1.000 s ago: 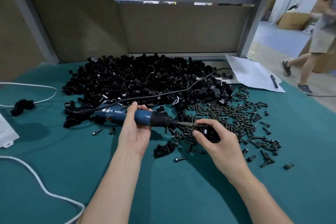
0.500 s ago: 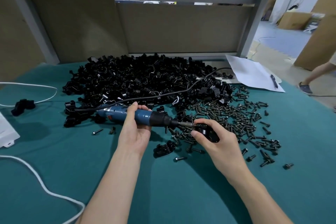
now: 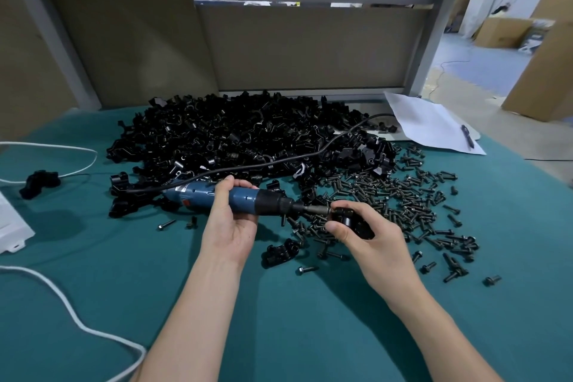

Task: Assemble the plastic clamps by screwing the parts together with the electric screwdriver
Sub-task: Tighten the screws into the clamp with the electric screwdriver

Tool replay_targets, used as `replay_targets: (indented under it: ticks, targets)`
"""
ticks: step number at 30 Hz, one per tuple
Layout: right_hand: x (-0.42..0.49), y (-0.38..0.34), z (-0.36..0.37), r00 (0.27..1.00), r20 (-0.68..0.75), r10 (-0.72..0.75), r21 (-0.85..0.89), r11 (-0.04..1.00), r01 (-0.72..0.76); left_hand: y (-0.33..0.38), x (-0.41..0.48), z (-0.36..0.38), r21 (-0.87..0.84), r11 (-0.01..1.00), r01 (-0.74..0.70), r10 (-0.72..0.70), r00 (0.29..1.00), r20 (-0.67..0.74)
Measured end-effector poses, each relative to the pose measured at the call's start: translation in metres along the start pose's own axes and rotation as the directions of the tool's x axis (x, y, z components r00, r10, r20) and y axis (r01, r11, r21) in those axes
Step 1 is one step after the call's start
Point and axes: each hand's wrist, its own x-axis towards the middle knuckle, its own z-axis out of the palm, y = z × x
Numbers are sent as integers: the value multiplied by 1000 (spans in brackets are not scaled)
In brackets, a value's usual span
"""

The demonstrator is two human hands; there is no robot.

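Above the table, my left hand grips the screwdriver and holds it level, with its bit against the clamp that my right hand pinches just over the loose screws. One joint appears under way; judging by the pile behind, most of the work remains

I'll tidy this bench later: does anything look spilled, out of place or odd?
Nothing looks broken, just messy. Loose screws lie scattered over the green mat right of the pile of clamp parts, with strays toward the near side. The cord of the screwdriver drapes across that pile. One black part sits alone far left.
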Motion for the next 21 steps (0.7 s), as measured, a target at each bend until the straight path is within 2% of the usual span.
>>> replay_targets:
  ticks: [17,21]
  targets:
    - [2,1,0,999,18,26,-70,997,-25,1,-4,4,18,1000,-14,14,1000,-3]
    - [1,2,-1,999,21,25,-36,999,-24,1,-4,4,40,999,-19,20,1000,-5]
